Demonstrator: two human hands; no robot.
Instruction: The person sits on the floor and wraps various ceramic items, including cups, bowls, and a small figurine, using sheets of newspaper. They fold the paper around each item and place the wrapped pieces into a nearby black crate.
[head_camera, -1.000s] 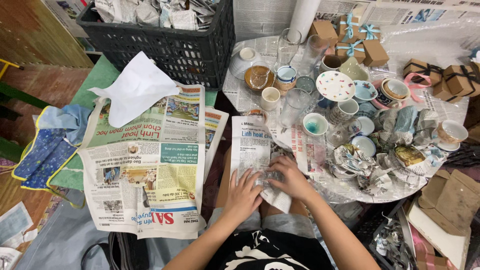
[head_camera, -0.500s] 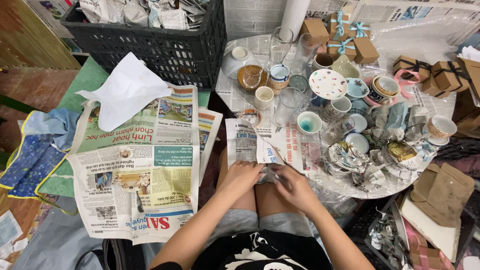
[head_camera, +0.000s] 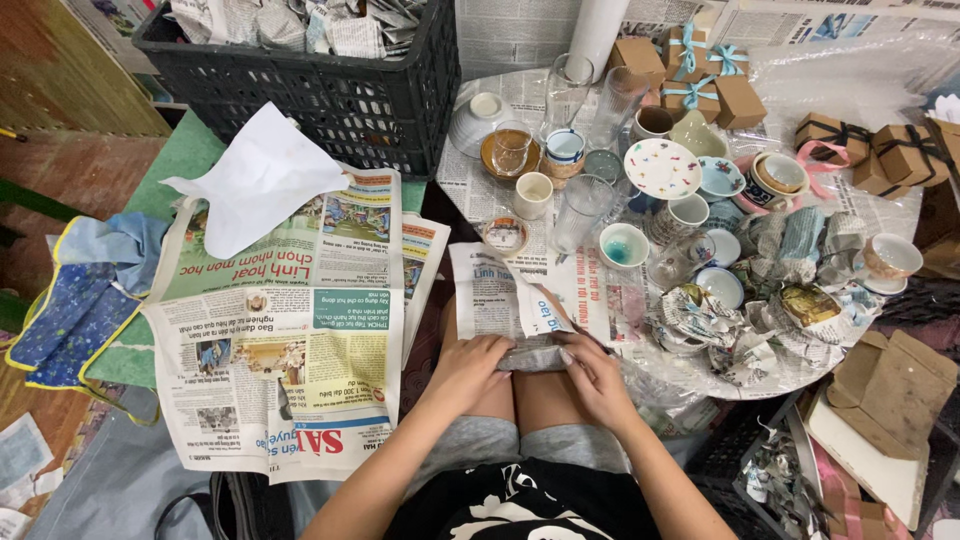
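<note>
Left hand (head_camera: 468, 365) is clamped over the left end of a newspaper-wrapped bundle (head_camera: 533, 357) lying crosswise on the person's lap. Right hand (head_camera: 592, 372) pinches the right end. Bundle's long axis runs left-right between them, equally close to both; can't tell what's inside.

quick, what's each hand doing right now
Left hand: closed on the newspaper-wrapped bundle on the lap.
Right hand: closed on the same bundle's other end.

We are looking down at a reddish tiled floor (head_camera: 60, 170) and a round surface (head_camera: 800, 375) lying under even light.
</note>
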